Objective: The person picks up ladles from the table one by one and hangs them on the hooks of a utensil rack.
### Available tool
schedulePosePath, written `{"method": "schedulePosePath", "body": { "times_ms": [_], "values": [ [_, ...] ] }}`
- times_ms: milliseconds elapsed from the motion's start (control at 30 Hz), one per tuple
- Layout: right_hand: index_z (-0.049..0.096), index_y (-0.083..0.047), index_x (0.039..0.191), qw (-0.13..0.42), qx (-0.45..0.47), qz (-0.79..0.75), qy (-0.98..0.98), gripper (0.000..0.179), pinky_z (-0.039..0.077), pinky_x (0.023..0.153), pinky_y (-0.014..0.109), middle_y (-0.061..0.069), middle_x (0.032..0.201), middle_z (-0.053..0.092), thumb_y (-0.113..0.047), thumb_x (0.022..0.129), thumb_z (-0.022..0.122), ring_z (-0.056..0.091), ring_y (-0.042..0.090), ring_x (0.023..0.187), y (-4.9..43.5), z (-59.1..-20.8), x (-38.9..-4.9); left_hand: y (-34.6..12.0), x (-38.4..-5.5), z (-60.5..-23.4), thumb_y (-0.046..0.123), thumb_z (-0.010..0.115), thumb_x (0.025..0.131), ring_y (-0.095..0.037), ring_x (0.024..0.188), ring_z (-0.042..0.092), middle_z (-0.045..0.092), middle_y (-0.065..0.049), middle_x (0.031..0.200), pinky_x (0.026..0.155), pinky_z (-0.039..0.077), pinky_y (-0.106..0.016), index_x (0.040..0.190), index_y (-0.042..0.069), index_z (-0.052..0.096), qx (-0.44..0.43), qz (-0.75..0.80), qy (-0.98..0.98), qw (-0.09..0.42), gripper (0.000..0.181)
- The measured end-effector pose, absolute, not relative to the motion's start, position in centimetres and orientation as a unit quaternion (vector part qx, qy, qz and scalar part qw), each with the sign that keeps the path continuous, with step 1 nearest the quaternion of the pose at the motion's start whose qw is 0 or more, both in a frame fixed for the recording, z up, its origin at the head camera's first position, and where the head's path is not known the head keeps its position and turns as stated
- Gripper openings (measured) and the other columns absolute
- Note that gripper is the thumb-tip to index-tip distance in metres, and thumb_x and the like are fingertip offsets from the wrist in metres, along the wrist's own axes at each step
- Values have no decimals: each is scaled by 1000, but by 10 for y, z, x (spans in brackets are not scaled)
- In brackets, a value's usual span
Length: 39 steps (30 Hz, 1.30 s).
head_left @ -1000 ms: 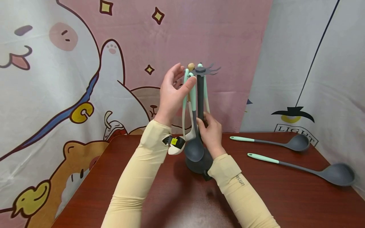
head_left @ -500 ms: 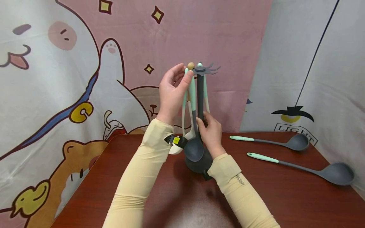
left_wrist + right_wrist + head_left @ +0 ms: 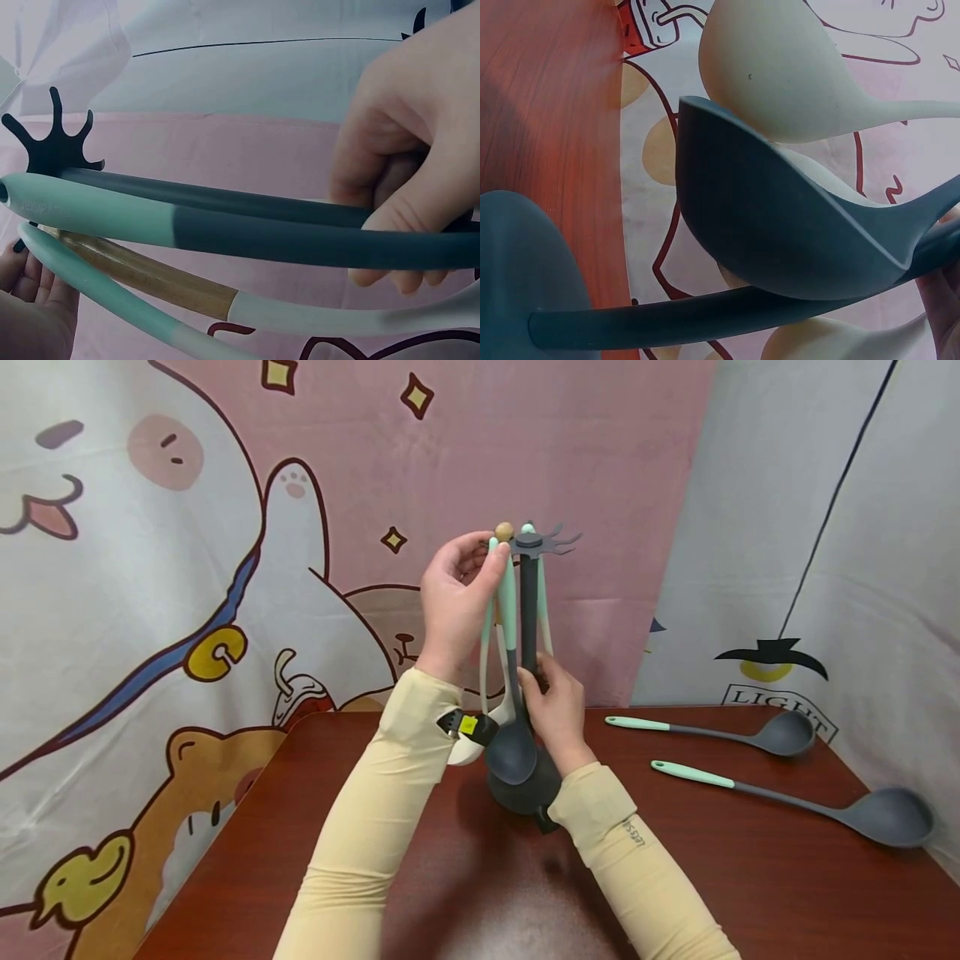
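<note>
A dark grey utensil stand [image 3: 529, 610] with a hooked top bears several hanging utensils. My right hand [image 3: 557, 706] grips its post low down, beside a dark ladle [image 3: 512, 753] with a mint handle. Up by the hooks, my left hand [image 3: 456, 597] has its thumb and fingers around the handle tops. A white utensil with a mint handle [image 3: 97, 277] has its tip right at those fingers; I cannot tell whether they pinch it. The wooden handle [image 3: 150, 274] of another white utensil hangs close by. In the right wrist view, a white bowl [image 3: 772, 67] hangs beyond the ladle.
To the right on the brown table [image 3: 420, 860] lie a smaller dark ladle [image 3: 783, 733] and a large dark spoon [image 3: 888, 817], both with mint handles. The stand's round base [image 3: 525, 793] rests on the table. A printed cloth [image 3: 600, 460] hangs behind.
My left hand has moved slightly right, and its thumb and fingers have drawn closer together around the handle tops. The right hand keeps its grip on the post.
</note>
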State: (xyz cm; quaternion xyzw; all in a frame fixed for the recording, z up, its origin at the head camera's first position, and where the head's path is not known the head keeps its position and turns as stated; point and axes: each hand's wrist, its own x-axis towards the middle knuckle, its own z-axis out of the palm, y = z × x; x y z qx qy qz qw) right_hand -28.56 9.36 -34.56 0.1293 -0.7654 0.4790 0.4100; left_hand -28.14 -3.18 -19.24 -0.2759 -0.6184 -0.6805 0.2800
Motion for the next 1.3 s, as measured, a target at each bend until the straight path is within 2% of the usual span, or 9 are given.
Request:
{"method": "schedulePosePath", "body": {
  "times_ms": [400,767,967,1133,1300],
  "values": [
    [68,-3,113,410,127,473,-769,22,54,71,44,14,90,70,-14,94,70,67,29,83,95,-343,-284,-27,-282,-194,14,68,94,-21,96,61,64,-11,105,86,51,-29,118,-4,64,-272,-692,-605,286,31],
    [67,-6,118,346,129,496,-786,26,56,74,43,13,96,71,-15,95,69,69,27,87,103,-340,-280,-26,-284,-197,13,66,96,-18,95,61,64,-11,106,85,51,-30,122,-5,63,-285,-687,-600,294,32],
    [68,-7,118,337,142,495,-788,26,57,77,42,12,99,71,-18,94,70,69,25,88,109,-344,-279,-24,-284,-198,12,66,96,-17,96,61,64,-11,106,87,51,-32,122,-6,63,-284,-691,-593,299,32],
    [67,-4,120,333,142,495,-790,29,56,82,43,13,106,71,-18,95,68,68,27,95,114,-352,-275,-24,-283,-199,12,66,96,-17,97,62,64,-12,106,89,51,-30,122,-7,62,-277,-691,-594,306,33],
    [67,-8,122,328,143,496,-792,28,55,82,42,10,108,71,-18,96,67,67,24,96,120,-359,-270,-23,-283,-198,12,66,96,-18,97,62,64,-12,107,89,51,-30,122,-8,62,-279,-686,-597,309,33]
  ]
}}
